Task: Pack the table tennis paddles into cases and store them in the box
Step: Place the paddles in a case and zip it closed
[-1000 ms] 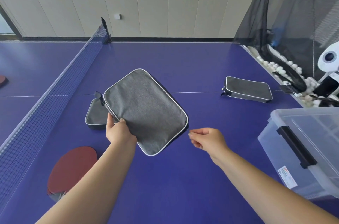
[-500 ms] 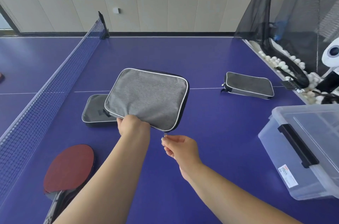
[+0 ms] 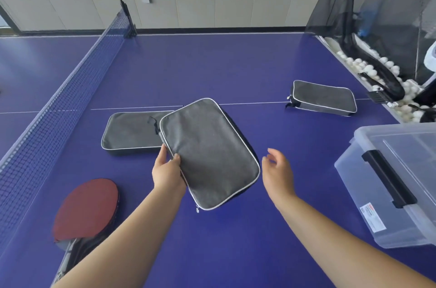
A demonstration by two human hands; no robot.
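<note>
The right grip [image 3: 274, 171] has let go of the zipper pull [image 3: 197, 210] and hangs released beside the grey paddle case [image 3: 208, 153], which the left grip [image 3: 168, 169] clasps, ready for boxing.

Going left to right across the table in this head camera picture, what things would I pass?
Net → red paddle → case lying flat → left hand gripping the lifted case → right hand, holding nothing → far case → clear plastic box.
</note>
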